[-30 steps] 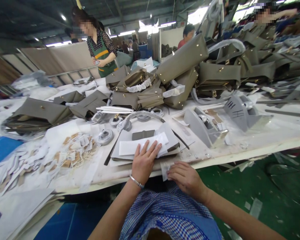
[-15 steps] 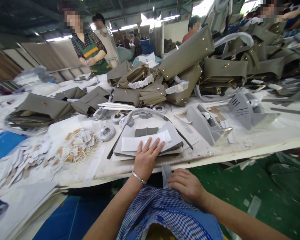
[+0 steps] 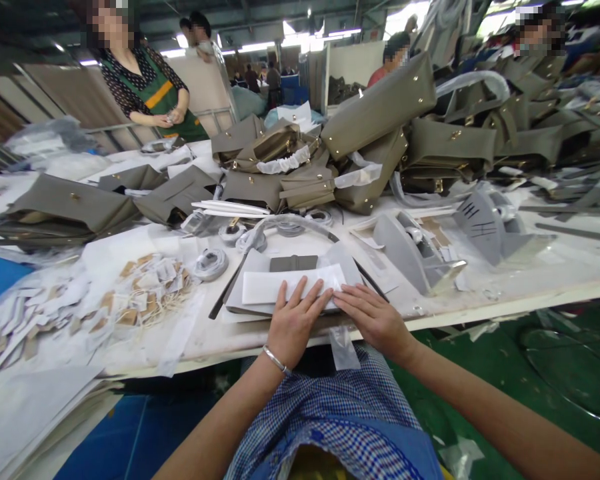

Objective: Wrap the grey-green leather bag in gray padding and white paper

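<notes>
In the head view, the left hand (image 3: 295, 327) lies flat on a white strip (image 3: 263, 288), its grip apart, fingers spread and clamped on nothing. The right hand (image 3: 375, 323) rests its outstretched fingertips at the strip's right end, grip likewise apart. The strip lies across an olive bag (image 3: 294, 264) near the front edge of the surface (image 3: 525, 287). Paper tags (image 3: 143, 293) cover the surface's left; more bags (image 3: 380, 110) pile toward its back edge.

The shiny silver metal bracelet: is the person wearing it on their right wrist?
No, the bracelet sits just behind the left hand.
</notes>
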Motion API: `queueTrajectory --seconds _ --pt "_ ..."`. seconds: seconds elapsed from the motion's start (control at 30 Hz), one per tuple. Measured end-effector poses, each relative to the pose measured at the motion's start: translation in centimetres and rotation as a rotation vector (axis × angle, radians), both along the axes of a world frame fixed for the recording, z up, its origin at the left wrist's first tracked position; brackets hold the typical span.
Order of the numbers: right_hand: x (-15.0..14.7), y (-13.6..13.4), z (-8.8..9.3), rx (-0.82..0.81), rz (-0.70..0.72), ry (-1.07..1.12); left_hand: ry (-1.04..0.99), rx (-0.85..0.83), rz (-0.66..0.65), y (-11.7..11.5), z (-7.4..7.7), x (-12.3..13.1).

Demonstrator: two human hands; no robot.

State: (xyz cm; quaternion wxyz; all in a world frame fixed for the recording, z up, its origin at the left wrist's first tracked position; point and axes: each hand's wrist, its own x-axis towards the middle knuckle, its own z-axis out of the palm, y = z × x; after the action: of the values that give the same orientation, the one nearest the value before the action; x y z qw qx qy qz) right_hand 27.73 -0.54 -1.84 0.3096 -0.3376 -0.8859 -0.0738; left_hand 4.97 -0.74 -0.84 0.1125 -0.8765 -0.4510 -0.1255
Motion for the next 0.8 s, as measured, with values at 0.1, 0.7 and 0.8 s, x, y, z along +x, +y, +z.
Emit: queueTrajectory --seconds 0.1,0.7,0.8 --pt "0.2 0.1 -1.2 -0.009 -0.007 0.036 0.038 -0.048 -0.043 -0.1 0.8 0.1" --pt "-1.3 -5.1 -3.2 -0.089 0.187 0.122 -0.117 0.09 -0.095 0.2 -0.8 0.3" --pt "-1.6 -5.8 -2.7 -0.171 0.179 0.167 -0.128 0.106 -0.07 0.1 -1.1 0.5"
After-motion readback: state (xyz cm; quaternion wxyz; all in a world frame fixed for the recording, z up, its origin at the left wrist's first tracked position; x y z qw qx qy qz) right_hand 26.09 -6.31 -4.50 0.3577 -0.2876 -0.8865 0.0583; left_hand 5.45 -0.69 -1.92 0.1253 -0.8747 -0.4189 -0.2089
